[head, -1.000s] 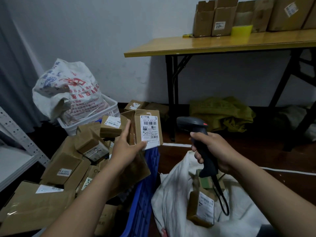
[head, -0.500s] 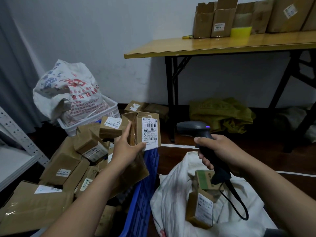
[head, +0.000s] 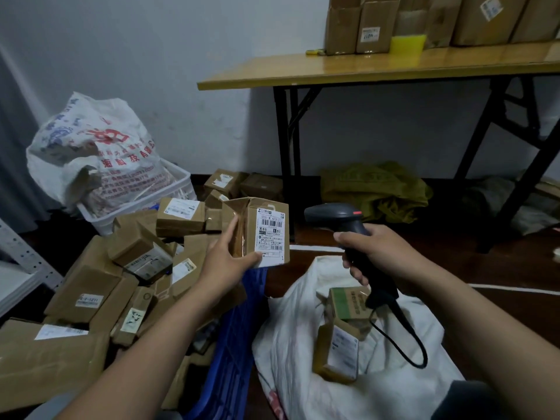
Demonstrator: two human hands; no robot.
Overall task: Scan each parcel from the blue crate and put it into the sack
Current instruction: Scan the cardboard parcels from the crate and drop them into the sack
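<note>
Left hand (head: 225, 262) grips a parcel (head: 268, 228), right hand (head: 382, 253) a scanner (head: 333, 214), above heaped boxes (head: 85, 294), sack (head: 291, 331), dark floor (head: 500, 268), wooden table (head: 394, 66).

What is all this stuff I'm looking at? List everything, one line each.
held parcel: one, brown, white label, centre
scanner: one, dark grey, right of it
piled parcels: many, brown, heaped over the blue crate
sack: one, white, floor right of crate, two parcels inside
printed bag: one, white and red, in a white basket behind the pile
table: one, yellow top, far right, brown boxes on it
olive sack: one, under the table
left hand: one, grips the held parcel
right hand: one, grips the scanner
</note>
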